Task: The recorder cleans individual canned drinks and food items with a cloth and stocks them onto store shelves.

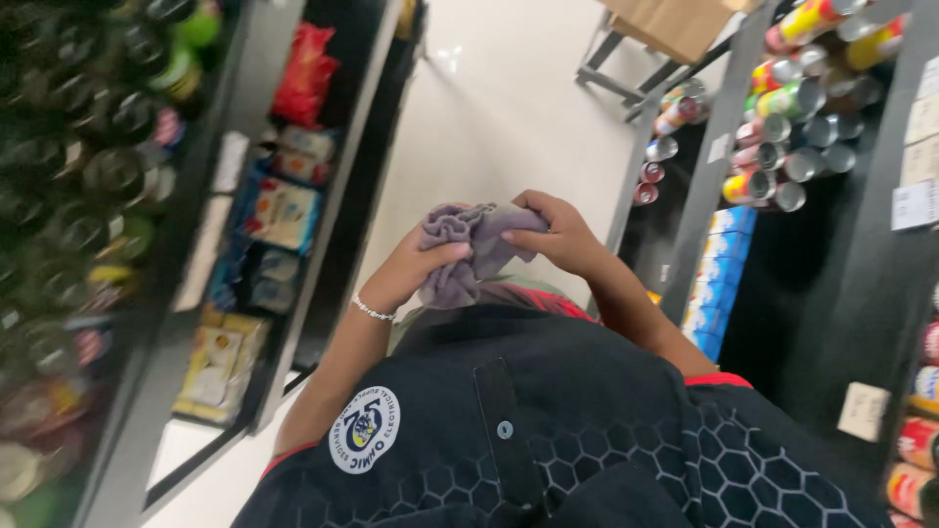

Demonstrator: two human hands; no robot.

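Observation:
Both of my hands hold a crumpled grey-purple cloth (469, 249) in front of my chest. My left hand (411, 269), with a beaded bracelet at the wrist, grips the cloth's lower left part, thumb on top. My right hand (559, 235) pinches the cloth's upper right edge. My dark shirt with a round badge (364, 430) fills the bottom of the view.
I stand in a shop aisle with a pale floor (489, 108). Dark shelves on the left (284, 210) carry bottles and snack packets. Shelves on the right (782, 147) hold rows of cans and blue boxes. A cardboard box on a metal stand (665, 29) is further down the aisle.

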